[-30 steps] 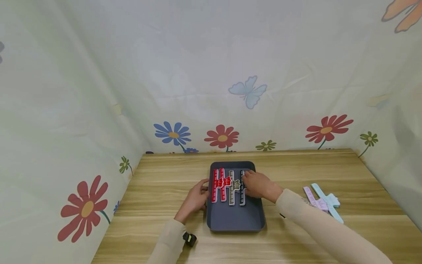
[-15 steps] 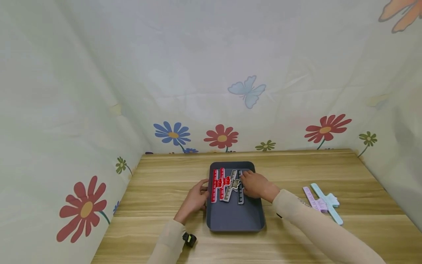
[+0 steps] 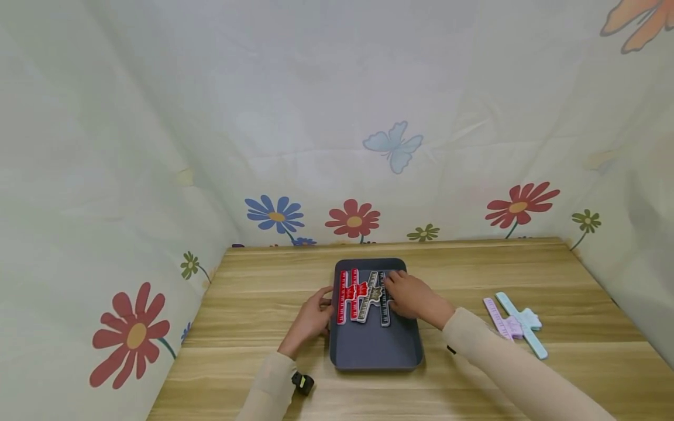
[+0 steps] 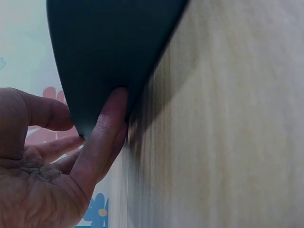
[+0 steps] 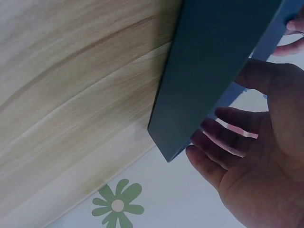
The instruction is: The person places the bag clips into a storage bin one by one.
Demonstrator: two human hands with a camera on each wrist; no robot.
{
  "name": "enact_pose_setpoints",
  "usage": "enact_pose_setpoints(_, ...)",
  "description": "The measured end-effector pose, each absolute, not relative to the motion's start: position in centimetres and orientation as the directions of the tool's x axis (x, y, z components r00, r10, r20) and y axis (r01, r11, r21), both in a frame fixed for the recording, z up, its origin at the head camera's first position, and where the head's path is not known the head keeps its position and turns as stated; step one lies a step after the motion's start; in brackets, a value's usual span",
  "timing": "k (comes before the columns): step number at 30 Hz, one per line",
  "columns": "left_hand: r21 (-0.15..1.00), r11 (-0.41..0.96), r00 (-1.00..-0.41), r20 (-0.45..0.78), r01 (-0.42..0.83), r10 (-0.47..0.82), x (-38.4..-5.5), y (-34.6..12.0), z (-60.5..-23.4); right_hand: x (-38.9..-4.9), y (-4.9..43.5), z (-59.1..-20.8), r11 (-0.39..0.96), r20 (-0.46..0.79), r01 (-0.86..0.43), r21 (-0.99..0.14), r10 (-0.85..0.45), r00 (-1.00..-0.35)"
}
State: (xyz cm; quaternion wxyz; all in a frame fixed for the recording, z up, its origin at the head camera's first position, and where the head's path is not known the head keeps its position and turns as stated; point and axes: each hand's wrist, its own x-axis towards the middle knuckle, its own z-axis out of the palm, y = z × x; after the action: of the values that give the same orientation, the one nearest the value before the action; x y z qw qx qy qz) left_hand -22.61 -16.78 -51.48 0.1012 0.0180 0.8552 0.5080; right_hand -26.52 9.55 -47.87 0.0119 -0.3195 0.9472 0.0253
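Note:
In the head view, a dark grey tray [image 3: 376, 354] holds long clips with piano-key patterns. Two red clips [image 3: 342, 310] lie at the left, one partly overlapped by a tilted grey-gold clip [image 3: 364, 308]. To the right of these lies a black clip [image 3: 385, 316], lengthwise. My right hand [image 3: 413, 297] reaches over the tray's right rim and grips the black clip; its fingers cover the clip's right side. My left hand [image 3: 312, 318] touches the tray's left wall, and the left wrist view shows straight fingertips [image 4: 116, 102] against the outside of that wall.
A lilac clip [image 3: 497, 318] and a light-blue clip [image 3: 537, 348] lie on the wooden table [image 3: 253, 292], right of the tray, close together. A floral-patterned curtain [image 3: 316, 117] surrounds the table's back and sides.
The grey-gold clip has gone from straight to slanted, its lower end now over the second red clip. The black clip and my right hand have shifted slightly left. My left hand stays put.

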Motion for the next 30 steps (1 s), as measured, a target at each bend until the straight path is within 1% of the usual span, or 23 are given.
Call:
enact_pose_setpoints(6,0.865,0.496,-0.979,-0.157,-0.074,0.128,-22.7,-16.8,-51.7,-25.6,10.3,-47.7,0.78,0.079,-0.626,0.015,-0.625,-0.777)
enact_pose_setpoints(10,0.866,0.494,-0.979,-0.162,-0.08,0.125,-22.7,-16.9,-51.8,-25.1,10.7,-47.3,0.77,0.132,-0.638,-0.001,-0.632,-0.764)
enact_pose_setpoints(21,0.867,0.491,-0.978,-0.166,-0.085,0.124,-22.6,-16.8,-51.7,-23.7,11.6,-46.2,0.789,0.128,-0.611,-0.065,-0.6,-0.789)
enact_pose_setpoints(30,0.868,0.489,-0.979,-0.167,-0.087,0.121,-22.6,-16.8,-51.6,-23.1,13.9,-46.6,0.837,0.156,-0.539,-0.092,-0.523,-0.838)
